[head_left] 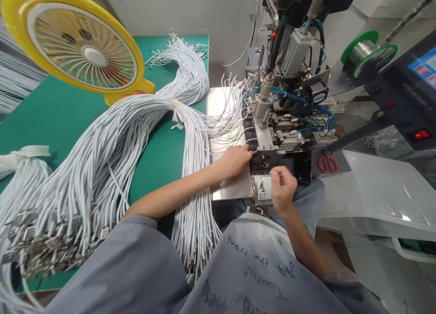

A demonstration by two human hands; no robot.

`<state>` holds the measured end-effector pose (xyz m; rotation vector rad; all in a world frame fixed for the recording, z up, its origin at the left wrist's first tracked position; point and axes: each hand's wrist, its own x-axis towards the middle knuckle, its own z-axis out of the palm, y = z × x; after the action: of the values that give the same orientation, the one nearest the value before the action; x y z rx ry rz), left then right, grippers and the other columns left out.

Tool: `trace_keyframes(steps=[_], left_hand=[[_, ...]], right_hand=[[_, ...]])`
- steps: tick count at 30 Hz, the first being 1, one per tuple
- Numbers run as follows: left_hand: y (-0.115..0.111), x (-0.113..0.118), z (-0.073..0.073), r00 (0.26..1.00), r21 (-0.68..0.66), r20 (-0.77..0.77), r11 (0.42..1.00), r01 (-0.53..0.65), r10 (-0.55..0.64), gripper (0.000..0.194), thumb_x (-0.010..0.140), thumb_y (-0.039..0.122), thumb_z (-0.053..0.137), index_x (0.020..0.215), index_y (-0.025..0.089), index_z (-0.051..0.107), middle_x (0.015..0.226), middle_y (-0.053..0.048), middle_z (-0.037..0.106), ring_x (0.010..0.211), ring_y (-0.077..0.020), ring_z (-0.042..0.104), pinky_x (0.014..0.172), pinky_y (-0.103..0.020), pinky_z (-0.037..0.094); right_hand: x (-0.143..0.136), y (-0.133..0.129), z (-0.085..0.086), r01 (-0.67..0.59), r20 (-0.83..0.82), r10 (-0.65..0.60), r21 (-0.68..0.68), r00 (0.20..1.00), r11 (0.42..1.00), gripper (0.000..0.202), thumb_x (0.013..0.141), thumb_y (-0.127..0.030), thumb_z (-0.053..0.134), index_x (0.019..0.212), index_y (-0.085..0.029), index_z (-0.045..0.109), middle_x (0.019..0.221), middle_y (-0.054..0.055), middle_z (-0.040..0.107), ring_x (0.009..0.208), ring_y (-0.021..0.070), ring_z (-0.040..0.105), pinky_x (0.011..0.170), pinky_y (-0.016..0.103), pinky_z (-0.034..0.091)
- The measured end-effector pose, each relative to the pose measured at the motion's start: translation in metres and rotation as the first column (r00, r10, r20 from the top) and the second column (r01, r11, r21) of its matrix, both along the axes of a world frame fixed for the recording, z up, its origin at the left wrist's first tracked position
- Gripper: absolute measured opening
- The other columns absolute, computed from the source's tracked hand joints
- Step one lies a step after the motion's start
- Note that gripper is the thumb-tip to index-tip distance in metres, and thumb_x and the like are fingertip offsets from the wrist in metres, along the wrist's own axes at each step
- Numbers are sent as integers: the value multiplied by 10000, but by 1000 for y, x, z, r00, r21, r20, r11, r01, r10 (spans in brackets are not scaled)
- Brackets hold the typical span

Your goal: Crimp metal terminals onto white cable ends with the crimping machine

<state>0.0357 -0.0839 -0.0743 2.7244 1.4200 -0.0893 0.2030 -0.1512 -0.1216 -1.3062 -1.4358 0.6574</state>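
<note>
My left hand is closed with its fingertips at the black feed track of the machine; whatever they grip is hidden. White cables run into that track just beyond it. Under my left forearm hangs a bundle of white cables. My right hand is curled closed at the machine's front, beside a plate with a warning label. I cannot make out anything between its fingers. Above both hands stands the machine's metal cylinder, with blue air tubes around it.
A yellow fan stands on the green mat at left, near a large heap of white cables with metal connectors. To the right are red-handled scissors, a green wire spool, a control panel and a translucent sheet.
</note>
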Motion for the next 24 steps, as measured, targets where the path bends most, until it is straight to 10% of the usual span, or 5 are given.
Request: trace_keyframes(steps=[5, 10, 24], left_hand=[[69, -31, 12, 936, 82, 223, 952, -296, 272, 368, 900, 311, 417, 1160, 126, 600, 1136, -136, 573, 1047, -251, 526, 836, -349, 434], [138, -55, 6, 947, -126, -42, 938, -322, 319, 835, 789, 572, 535, 1443, 127, 268, 1439, -207, 334, 1293, -339, 337, 1041, -429, 298], [168, -47, -16, 811, 39, 83, 812, -583, 579, 662, 880, 229, 317, 1479, 60, 92, 1544, -184, 106, 1423, -311, 102, 1132, -486, 113]], right_hand=[[-24, -10, -11, -162, 250, 132, 104, 959, 981, 205, 847, -215, 458, 661, -189, 542, 523, -41, 424, 465, 100, 373, 505, 246, 298], [-24, -8, -15, -107, 291, 51, 181, 956, 978, 215, 849, -196, 452, 651, -189, 534, 499, -52, 391, 447, 100, 356, 499, 242, 295], [-27, -8, -22, -46, 357, -61, 283, 932, 958, 212, 851, -186, 465, 652, -174, 537, 492, -71, 324, 442, 89, 336, 492, 222, 297]])
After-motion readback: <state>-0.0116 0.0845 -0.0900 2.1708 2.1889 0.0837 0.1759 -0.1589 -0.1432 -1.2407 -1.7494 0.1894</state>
